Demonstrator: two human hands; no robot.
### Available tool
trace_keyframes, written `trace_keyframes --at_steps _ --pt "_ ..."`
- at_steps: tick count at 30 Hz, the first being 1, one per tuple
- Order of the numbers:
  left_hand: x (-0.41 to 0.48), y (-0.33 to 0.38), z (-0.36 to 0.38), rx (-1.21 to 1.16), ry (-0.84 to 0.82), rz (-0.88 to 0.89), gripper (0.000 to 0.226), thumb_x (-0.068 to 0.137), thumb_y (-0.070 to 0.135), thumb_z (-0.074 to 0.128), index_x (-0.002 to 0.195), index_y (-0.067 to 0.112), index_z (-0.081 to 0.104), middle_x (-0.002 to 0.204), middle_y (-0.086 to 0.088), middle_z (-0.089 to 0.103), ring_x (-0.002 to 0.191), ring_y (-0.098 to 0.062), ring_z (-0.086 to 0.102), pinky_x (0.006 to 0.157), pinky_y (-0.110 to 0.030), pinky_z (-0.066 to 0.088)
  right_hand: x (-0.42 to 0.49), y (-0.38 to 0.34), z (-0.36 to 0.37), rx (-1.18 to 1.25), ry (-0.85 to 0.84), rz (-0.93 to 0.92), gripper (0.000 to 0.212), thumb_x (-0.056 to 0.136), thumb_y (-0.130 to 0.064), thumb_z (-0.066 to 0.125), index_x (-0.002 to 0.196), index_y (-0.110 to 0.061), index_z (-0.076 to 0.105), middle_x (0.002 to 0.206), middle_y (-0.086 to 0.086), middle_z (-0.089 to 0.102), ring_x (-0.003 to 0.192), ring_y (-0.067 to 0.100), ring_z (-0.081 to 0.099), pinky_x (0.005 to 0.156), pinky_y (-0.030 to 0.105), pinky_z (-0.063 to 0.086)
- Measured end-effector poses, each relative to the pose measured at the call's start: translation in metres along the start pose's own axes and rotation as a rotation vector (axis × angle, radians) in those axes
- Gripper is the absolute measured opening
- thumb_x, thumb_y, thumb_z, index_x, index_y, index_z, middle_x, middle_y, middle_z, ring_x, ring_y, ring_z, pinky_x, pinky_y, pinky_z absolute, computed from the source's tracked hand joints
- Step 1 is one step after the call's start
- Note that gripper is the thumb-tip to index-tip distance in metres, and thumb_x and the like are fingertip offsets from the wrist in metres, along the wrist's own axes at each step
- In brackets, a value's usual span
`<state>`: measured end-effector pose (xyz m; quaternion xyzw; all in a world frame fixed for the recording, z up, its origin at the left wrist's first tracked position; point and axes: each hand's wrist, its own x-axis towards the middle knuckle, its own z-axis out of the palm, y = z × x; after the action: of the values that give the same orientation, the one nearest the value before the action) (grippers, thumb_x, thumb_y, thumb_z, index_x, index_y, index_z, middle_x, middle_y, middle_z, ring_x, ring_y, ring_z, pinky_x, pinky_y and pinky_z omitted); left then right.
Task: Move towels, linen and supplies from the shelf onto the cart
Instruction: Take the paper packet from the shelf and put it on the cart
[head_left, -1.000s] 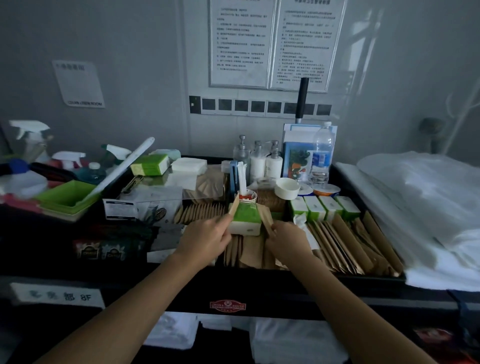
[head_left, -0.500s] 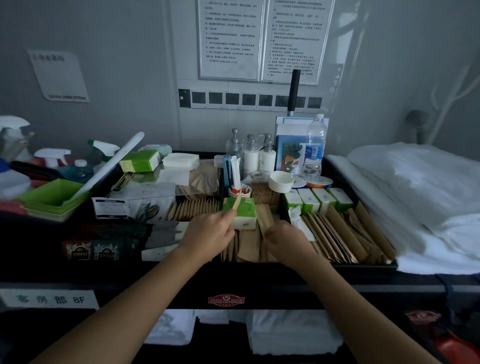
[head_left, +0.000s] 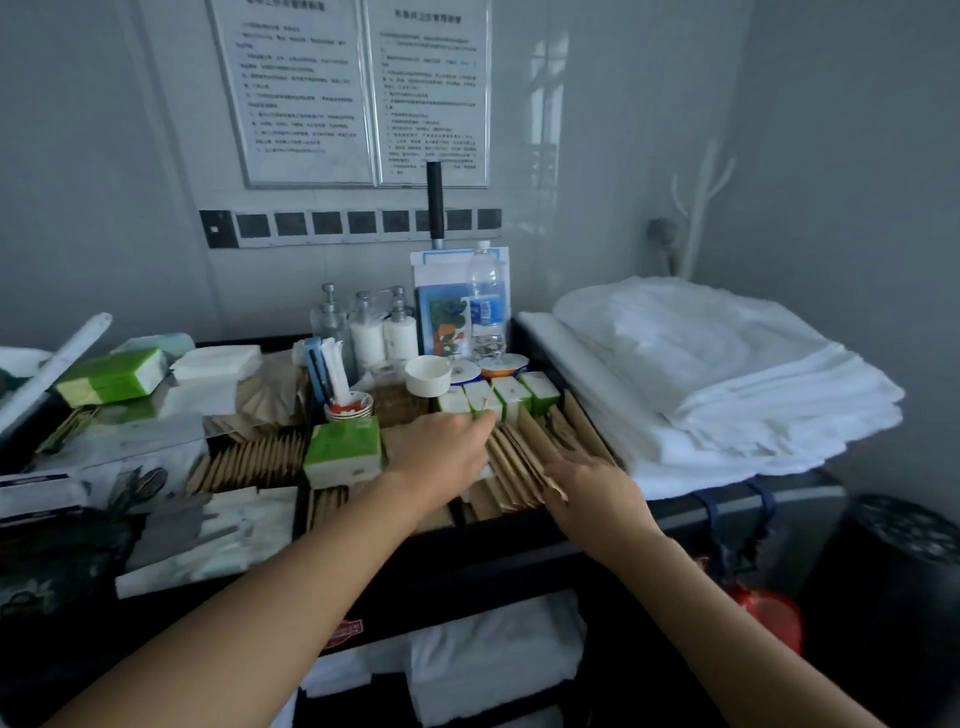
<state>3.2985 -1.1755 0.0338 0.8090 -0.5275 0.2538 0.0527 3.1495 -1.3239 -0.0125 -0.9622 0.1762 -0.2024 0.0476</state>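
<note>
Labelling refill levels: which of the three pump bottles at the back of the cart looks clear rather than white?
The leftmost pump bottle: its body is see-through, while the middle bottle and right bottle are opaque white.

towels (head_left: 727, 374) white | packets (head_left: 524, 457) brown | tissue pack (head_left: 344, 449) green-white | cart (head_left: 519, 551) black

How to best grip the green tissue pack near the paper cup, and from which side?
Probably best from above, holding the tissue pack by its left and right ends: it lies flat, taller than the neighbouring brown packets; the paper cup crowds its back.
</note>
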Motion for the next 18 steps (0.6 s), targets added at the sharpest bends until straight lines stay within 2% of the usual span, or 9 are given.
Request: trace_keyframes --at_steps 2,4,6,8,10,12,14,18 --pt "0.016 0.021 0.007 0.004 -0.041 0.033 0.035 0.096 0.015 0.045 0.131 0.014 0.048 0.082 -0.004 0.062 0.072 -0.027 0.062 0.060 -0.036 0.052 -0.012 0.016 -0.003 0.007 0.000 0.033 0.014 0.087 -0.030 0.051 0.096 -0.022 0.059 0.101 -0.002 0.062 0.096 0.027 0.060 0.064 0.034 0.044" --pt "0.027 0.041 0.015 -0.014 -0.080 0.052 0.029 0.094 0.017 0.048 0.123 0.013 0.051 0.081 -0.004 0.061 0.072 -0.027 0.061 0.063 -0.039 0.054 -0.022 0.030 -0.006 0.011 -0.023 0.065 0.018 0.086 -0.033 0.049 0.096 -0.026 0.062 0.103 -0.006 0.061 0.097 0.022 0.060 0.068 0.035 0.049" --pt "0.032 0.058 0.024 -0.088 -0.124 0.039 0.024 0.094 0.034 0.050 0.110 0.017 0.051 0.083 -0.002 0.062 0.078 -0.027 0.063 0.067 -0.041 0.055 -0.031 0.040 -0.006 0.013 -0.035 0.083 0.022 0.086 -0.034 0.049 0.102 -0.030 0.063 0.107 -0.008 0.061 0.099 0.021 0.060 0.071 0.036 0.051" --pt "0.035 0.070 0.033 -0.161 -0.179 -0.013 0.039 0.091 0.057 0.046 0.107 0.021 0.051 0.090 0.001 0.063 0.083 -0.023 0.062 0.072 -0.040 0.054 -0.037 0.047 -0.007 0.014 -0.034 0.092 0.024 0.088 -0.035 0.049 0.105 -0.028 0.063 0.108 -0.006 0.061 0.099 0.022 0.059 0.072 0.036 0.050" --pt "0.032 0.073 0.042 -0.219 -0.211 -0.060 0.053 0.089 0.067 0.038 0.114 0.023 0.054 0.104 0.002 0.063 0.094 -0.022 0.061 0.079 -0.040 0.053 -0.042 0.051 -0.006 0.018 -0.034 0.095 0.024 0.089 -0.035 0.048 0.106 -0.026 0.063 0.107 -0.004 0.061 0.099 0.022 0.059 0.073 0.036 0.049" --pt "0.028 0.068 0.046 -0.198 -0.243 -0.041 0.058 0.093 0.064 0.036 0.133 0.024 0.051 0.120 0.000 0.056 0.111 -0.022 0.056 0.085 -0.039 0.051 -0.044 0.055 -0.006 0.024 -0.025 0.087 0.025 0.090 -0.035 0.048 0.108 -0.026 0.063 0.105 -0.004 0.061 0.100 0.022 0.059 0.073 0.035 0.049" --pt "0.025 0.061 0.049 -0.139 -0.278 -0.002 0.059 0.096 0.060 0.038 0.145 0.028 0.042 0.127 -0.002 0.049 0.121 -0.022 0.047 0.088 -0.038 0.048 -0.045 0.057 -0.006 0.028 -0.021 0.086 0.026 0.090 -0.035 0.047 0.109 -0.026 0.063 0.105 -0.004 0.061 0.099 0.021 0.059 0.072 0.035 0.050" --pt "0.024 0.065 0.047 -0.071 -0.307 -0.007 0.059 0.098 0.059 0.035 0.149 0.029 0.038 0.132 -0.006 0.047 0.127 -0.025 0.040 0.095 -0.040 0.044 -0.048 0.057 -0.002 0.037 -0.037 0.088 0.027 0.091 -0.034 0.047 0.112 -0.026 0.063 0.108 -0.003 0.062 0.102 0.022 0.059 0.077 0.036 0.051"
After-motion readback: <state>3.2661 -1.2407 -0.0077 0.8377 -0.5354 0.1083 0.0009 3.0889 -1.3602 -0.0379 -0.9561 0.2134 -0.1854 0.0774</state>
